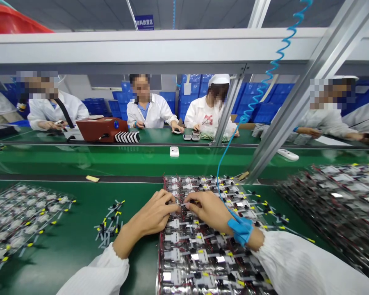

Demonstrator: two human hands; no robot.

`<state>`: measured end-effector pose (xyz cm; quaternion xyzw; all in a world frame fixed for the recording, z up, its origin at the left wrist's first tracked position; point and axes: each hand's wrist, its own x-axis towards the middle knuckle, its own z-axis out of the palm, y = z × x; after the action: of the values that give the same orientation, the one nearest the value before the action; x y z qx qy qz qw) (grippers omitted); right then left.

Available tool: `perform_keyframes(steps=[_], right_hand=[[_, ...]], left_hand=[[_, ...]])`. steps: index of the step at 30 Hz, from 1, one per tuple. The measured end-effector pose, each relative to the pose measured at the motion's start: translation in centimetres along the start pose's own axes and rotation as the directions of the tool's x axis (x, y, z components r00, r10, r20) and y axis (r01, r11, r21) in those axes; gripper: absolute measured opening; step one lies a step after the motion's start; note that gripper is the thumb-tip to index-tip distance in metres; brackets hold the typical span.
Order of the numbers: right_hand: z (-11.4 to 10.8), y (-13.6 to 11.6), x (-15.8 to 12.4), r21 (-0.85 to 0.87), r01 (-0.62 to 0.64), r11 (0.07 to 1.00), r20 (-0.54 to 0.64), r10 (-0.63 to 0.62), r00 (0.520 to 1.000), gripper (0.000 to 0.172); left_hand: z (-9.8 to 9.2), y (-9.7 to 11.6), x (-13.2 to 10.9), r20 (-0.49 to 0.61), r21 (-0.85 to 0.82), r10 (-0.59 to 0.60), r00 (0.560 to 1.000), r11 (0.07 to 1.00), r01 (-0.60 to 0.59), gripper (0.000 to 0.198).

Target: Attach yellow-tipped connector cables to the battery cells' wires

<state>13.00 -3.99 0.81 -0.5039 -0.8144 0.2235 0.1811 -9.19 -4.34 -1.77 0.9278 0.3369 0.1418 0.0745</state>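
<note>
Both hands meet over a clear plastic tray [199, 268] filled with rows of small electronic parts that have white pieces, black bits, thin red wires and yellow tips. My left hand [156, 213] is closed, its fingertips pressed together at the tray's left side; what they grip is hidden. Facing it, my right hand [210, 209] pinches a small pale strip [184, 204] between thumb and forefinger. A blue wrist strap [241, 230] with a coiled blue cord [249, 107] is on my right wrist.
Loose parts with yellow tips [109, 225] lie left of the tray. Another filled tray [24, 221] is at far left, and stacked trays [335, 205] stand at right. A slanted metal post [283, 123] rises ahead. Co-workers sit across the green conveyor belt [126, 159], which carries a white device [174, 151].
</note>
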Motion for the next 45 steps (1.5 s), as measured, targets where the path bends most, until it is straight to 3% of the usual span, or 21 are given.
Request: perform_keyframes(steps=[5,9,17,45], right_hand=[[0.1,-0.1,0.1,0.004,0.008,1.0,-0.015,-0.008,1.0,0.015],[0.7,-0.3,0.4,0.026,0.007,1.0,-0.028,-0.007,1.0,0.012],[1.5,-0.8,0.8,0.094,0.031,0.995,-0.053,-0.026,0.998,0.011],[1.8,-1.0,0.6,0.116,0.01,0.993,-0.025,-0.007,1.0,0.013]], left_hand=[[0.1,0.0,0.2,-0.028,-0.047,-0.017,0.999,0.999,0.016,0.029],[0.0,0.0,-0.1,-0.098,-0.177,-0.074,0.992,0.983,0.055,0.005],[0.7,-1.0,-0.7,-0.13,-0.443,-0.186,0.974,0.89,0.111,0.028],[0.9,-1.4,-0.6,-0.146,-0.506,-0.202,0.968,0.857,0.102,0.023]])
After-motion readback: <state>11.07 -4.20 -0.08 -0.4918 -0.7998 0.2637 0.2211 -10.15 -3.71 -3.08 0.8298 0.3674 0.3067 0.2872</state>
